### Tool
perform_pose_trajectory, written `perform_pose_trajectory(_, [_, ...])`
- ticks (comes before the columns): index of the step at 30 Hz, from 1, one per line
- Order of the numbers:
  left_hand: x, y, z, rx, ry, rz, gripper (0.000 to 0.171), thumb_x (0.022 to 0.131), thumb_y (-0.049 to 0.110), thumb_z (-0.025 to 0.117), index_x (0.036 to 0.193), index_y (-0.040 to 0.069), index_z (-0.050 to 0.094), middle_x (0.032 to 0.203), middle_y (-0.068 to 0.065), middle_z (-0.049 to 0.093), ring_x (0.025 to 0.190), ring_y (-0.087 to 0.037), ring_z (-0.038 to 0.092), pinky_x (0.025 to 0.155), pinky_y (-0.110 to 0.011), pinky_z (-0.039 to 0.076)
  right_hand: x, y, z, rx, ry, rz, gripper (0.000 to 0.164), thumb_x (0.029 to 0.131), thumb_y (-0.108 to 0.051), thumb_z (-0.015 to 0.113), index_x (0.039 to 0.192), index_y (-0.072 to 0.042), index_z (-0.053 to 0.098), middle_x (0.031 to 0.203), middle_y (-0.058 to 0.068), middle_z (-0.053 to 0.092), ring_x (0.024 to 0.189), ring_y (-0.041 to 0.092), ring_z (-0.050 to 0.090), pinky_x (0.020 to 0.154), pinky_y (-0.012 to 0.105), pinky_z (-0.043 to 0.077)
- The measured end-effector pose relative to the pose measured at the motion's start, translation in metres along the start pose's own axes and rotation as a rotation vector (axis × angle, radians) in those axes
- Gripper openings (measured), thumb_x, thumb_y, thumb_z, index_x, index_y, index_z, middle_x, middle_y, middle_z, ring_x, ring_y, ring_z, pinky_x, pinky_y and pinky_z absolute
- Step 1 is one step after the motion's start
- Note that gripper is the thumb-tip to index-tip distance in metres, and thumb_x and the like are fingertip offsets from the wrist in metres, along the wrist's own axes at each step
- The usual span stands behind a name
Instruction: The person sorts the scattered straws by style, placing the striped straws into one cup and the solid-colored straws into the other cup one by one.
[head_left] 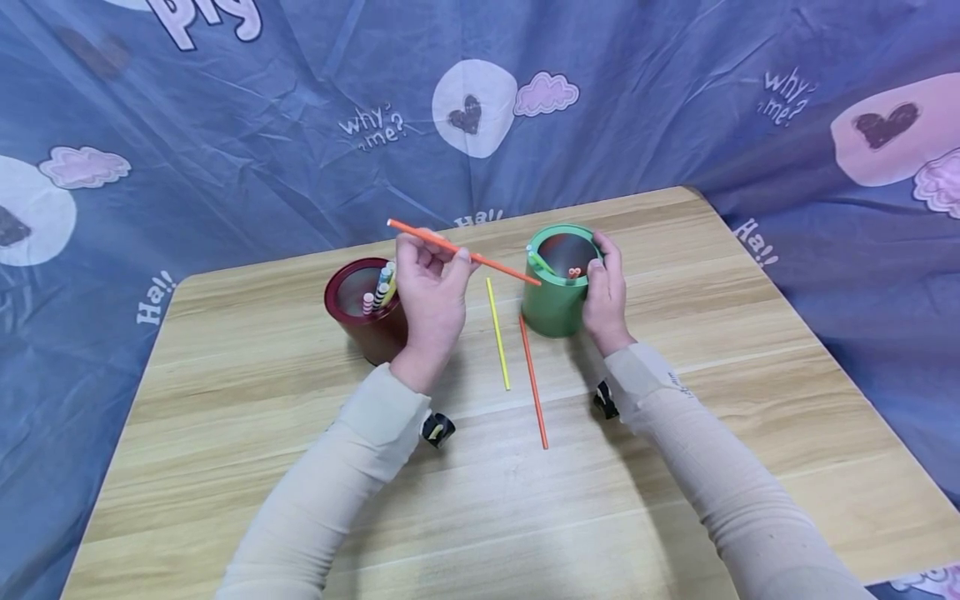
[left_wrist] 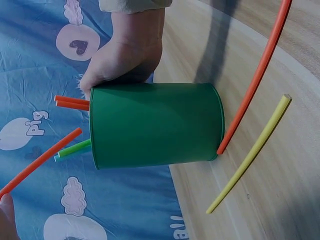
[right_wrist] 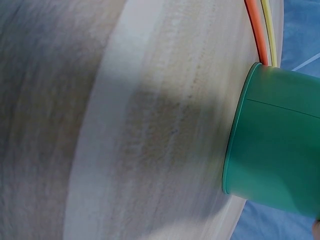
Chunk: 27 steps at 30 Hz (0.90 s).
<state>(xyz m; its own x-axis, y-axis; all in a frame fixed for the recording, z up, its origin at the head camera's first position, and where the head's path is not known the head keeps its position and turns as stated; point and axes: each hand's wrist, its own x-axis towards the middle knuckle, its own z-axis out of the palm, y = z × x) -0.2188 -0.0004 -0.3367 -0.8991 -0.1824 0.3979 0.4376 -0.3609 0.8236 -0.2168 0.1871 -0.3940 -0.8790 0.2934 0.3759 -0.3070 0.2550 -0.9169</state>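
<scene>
My left hand [head_left: 435, 308] pinches an orange drinking straw [head_left: 502, 268] between thumb and fingers, with the straw's lower right end in front of the green can's rim. The green can [head_left: 553, 310] is upright, and my right hand [head_left: 606, 296] grips its right side near the top. Inside it are a green straw [head_left: 542, 264] and orange straws [head_left: 574, 272], whose ends stick out past the rim in the left wrist view. A yellow straw [head_left: 498, 333] and another orange straw [head_left: 534, 383] lie on the table, the orange one reaching the can's base.
A dark red can [head_left: 372, 335] stands just left of my left hand, partly hidden by it, holding several striped straws [head_left: 368, 303]. The wooden table [head_left: 225, 417] ends at a blue printed curtain [head_left: 300, 167] behind. A black strap piece [head_left: 438, 429] hangs at my left wrist.
</scene>
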Motion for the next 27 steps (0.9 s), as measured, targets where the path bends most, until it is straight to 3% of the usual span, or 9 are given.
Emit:
perform_pose_trajectory(4, [0.0, -0.001, 0.0, -0.002, 0.008, 0.009, 0.032, 0.078, -0.018, 0.051, 0.093, 0.009, 0.045, 0.082, -0.011, 0.05, 0.078, -0.015, 0.057, 0.075, -0.036, 0.056, 0.0, 0.0, 0.0, -0.007, -0.001, -0.001, 0.048, 0.091, -0.003, 0.026, 0.137, 0.01, 0.031, 0.139, 0.025, 0.037, 0.13, 0.031, 0.033, 0.108, 0.033, 0.027])
perform_pose_trajectory(11, [-0.001, -0.003, 0.001, 0.033, 0.007, 0.04, 0.029, 0.078, -0.016, 0.055, 0.093, 0.007, 0.046, 0.079, 0.0, 0.052, 0.076, -0.011, 0.058, 0.075, -0.034, 0.056, -0.001, -0.001, 0.0, 0.0, -0.005, -0.004, 0.048, 0.091, -0.003, 0.026, 0.137, 0.01, 0.031, 0.139, 0.026, 0.036, 0.13, 0.031, 0.033, 0.108, 0.033, 0.026])
perform_pose_trajectory(17, [-0.002, -0.009, 0.003, 0.064, 0.002, 0.037, 0.025, 0.077, -0.015, 0.058, 0.093, 0.002, 0.049, 0.079, -0.001, 0.056, 0.074, -0.014, 0.06, 0.074, -0.035, 0.056, -0.001, 0.0, 0.0, -0.009, -0.002, -0.001, 0.048, 0.091, -0.003, 0.027, 0.136, 0.011, 0.031, 0.14, 0.026, 0.037, 0.13, 0.031, 0.033, 0.109, 0.034, 0.026])
perform_pose_trajectory(27, [-0.005, -0.02, 0.003, 0.147, 0.033, 0.003, 0.019, 0.076, -0.011, 0.06, 0.091, -0.003, 0.051, 0.079, -0.006, 0.059, 0.071, -0.006, 0.058, 0.067, -0.02, 0.05, -0.001, -0.001, 0.0, -0.021, 0.001, 0.003, 0.048, 0.091, -0.004, 0.026, 0.137, 0.01, 0.031, 0.14, 0.024, 0.036, 0.131, 0.031, 0.033, 0.109, 0.033, 0.027])
